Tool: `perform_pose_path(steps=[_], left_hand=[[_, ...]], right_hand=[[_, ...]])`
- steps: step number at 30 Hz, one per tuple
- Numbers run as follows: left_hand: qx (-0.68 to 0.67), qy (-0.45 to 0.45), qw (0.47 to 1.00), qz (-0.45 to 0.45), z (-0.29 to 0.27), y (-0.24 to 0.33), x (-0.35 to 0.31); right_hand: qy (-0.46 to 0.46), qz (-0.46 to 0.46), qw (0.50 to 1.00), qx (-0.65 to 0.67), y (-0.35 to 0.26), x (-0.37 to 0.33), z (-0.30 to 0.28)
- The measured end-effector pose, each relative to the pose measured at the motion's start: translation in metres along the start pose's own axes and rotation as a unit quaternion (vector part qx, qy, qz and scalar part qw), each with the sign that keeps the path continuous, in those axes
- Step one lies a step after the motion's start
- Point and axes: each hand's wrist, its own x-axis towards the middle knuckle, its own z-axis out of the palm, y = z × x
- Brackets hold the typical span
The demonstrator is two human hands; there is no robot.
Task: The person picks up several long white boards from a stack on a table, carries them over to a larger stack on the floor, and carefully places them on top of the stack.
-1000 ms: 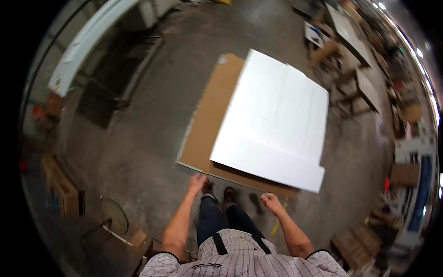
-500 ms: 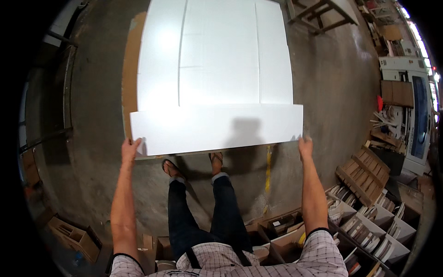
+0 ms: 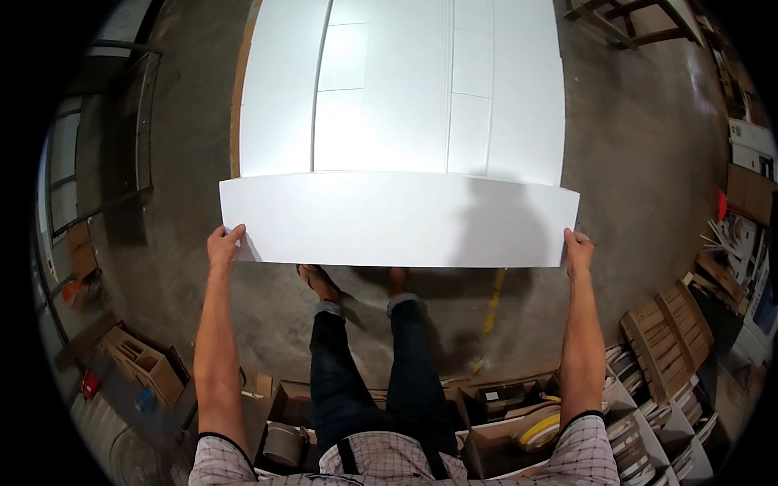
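Observation:
A long white panel (image 3: 365, 219) stretches across in front of me at waist height. My left hand (image 3: 224, 245) grips its left end, thumb on top and fingers underneath. At the opposite end my right hand (image 3: 578, 249) holds it the same way. Beyond the panel lie several wide white boards (image 3: 405, 97), side by side or stacked, with dark gaps between some of them. The panel hides their near ends, and whether it touches them I cannot tell. A brown sheet edge (image 3: 240, 97) shows along their left side.
Behind and beside my legs stand open bins with rolls of edge tape (image 3: 539, 429) and strips. A slatted wooden pallet (image 3: 666, 340) leans at the right. A wooden stand (image 3: 640, 24) is at the far right, and a brown box (image 3: 144, 364) sits on the lower left.
The panel's near edge was slanted and now runs level. Both hands keep their grip and look farther apart. The view has shifted, with the boards appearing larger and the right-hand surroundings farther right.

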Motion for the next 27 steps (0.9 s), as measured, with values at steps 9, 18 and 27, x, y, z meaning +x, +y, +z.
perform_pose_path(steps=[9, 18, 27], left_hand=[[-0.021, 0.015, 1.000, -0.008, 0.004, 0.001, -0.004], [-0.068, -0.060, 0.993, -0.069, -0.005, -0.001, 0.007], [-0.074, -0.033, 0.993, -0.091, 0.001, -0.006, 0.011]], right_hand=[[-0.028, 0.061, 0.996, 0.066, -0.002, 0.001, -0.006], [-0.174, 0.132, 0.972, 0.083, -0.016, 0.005, -0.017], [-0.174, 0.133, 0.964, 0.150, -0.012, 0.006, -0.020]])
